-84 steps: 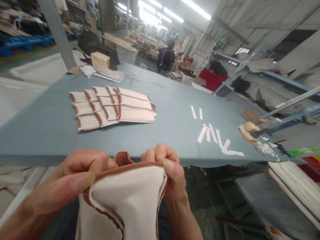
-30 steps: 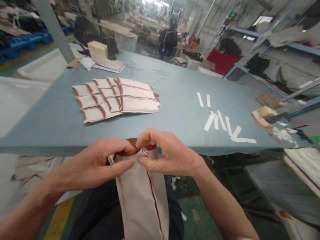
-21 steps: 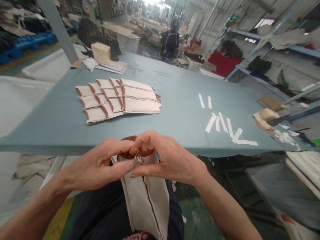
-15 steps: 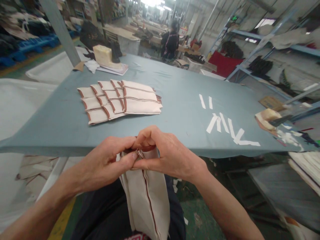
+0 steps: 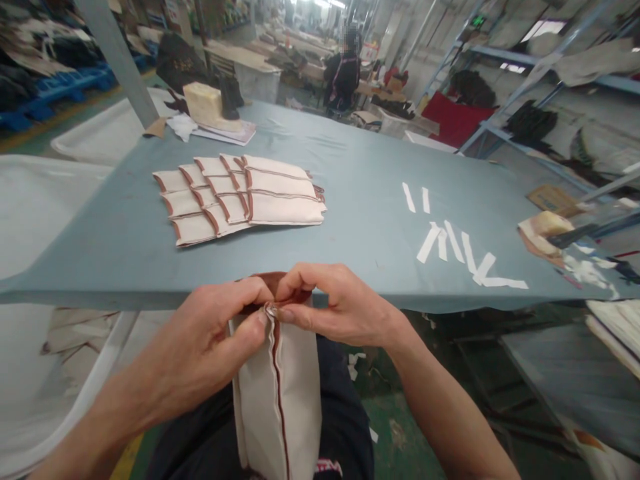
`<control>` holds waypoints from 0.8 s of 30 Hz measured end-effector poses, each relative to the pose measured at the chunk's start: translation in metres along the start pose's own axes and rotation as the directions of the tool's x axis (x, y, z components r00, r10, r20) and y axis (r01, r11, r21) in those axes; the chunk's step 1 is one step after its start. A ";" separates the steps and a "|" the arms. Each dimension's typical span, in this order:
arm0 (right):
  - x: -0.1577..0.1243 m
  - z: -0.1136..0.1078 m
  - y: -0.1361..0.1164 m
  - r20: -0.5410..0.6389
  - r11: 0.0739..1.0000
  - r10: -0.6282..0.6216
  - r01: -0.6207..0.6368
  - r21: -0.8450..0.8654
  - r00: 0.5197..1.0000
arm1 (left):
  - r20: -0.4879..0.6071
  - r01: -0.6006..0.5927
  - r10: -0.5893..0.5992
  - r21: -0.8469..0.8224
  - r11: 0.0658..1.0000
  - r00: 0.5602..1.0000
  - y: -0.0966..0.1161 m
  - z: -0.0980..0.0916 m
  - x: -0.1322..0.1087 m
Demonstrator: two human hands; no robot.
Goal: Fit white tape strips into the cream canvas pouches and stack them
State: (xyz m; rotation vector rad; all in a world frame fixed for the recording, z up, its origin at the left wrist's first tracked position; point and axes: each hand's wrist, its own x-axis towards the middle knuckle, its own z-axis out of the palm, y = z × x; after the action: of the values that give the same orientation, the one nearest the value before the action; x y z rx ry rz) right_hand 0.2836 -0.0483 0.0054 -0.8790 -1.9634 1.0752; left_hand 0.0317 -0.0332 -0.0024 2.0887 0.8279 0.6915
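A cream fabric piece with brown trim (image 5: 277, 393) hangs over my lap, below the near edge of the grey-blue table (image 5: 350, 220). My left hand (image 5: 210, 340) pinches its brown top edge from the left. My right hand (image 5: 335, 307) pinches the same edge from the right, so the fingertips of both meet at the brown middle seam. Several matching cream pieces (image 5: 240, 197) lie overlapped in rows on the table beyond my hands.
White paper strips (image 5: 450, 243) lie scattered on the table's right part. A foam block and dark boots (image 5: 213, 107) stand at its far left. A person (image 5: 343, 70) works at a distant bench. Metal shelving (image 5: 550, 100) lines the right side. A white surface (image 5: 40, 200) lies left.
My hands have gone from spreading the piece's top opening wide to pinching it together at the middle seam. The piece now hangs narrower and folded along that seam.
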 end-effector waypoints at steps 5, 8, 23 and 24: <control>-0.007 0.002 -0.004 0.013 1.000 -0.015 0.015 -0.004 1.000 | 0.003 -0.031 0.032 -0.125 0.992 0.999 -0.002 0.005 -0.006; -0.009 0.006 -0.009 -0.025 1.000 -0.013 0.013 -0.002 1.000 | 0.010 -0.039 0.041 -0.185 0.982 0.999 -0.004 0.005 -0.006; -0.016 0.013 -0.014 -0.090 0.855 -0.307 0.233 -0.464 0.948 | 0.024 -0.139 0.143 -0.101 0.985 0.989 0.000 0.006 -0.004; -0.015 0.012 -0.014 -0.087 0.857 -0.304 0.233 -0.459 0.949 | 0.024 -0.134 0.137 -0.085 0.987 0.990 0.000 0.006 -0.004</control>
State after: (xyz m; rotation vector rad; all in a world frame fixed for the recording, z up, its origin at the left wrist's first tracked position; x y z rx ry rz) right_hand 0.2784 -0.0716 0.0094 -0.8544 -2.1539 0.3827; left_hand 0.0334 -0.0388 -0.0060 2.0885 0.6340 0.7529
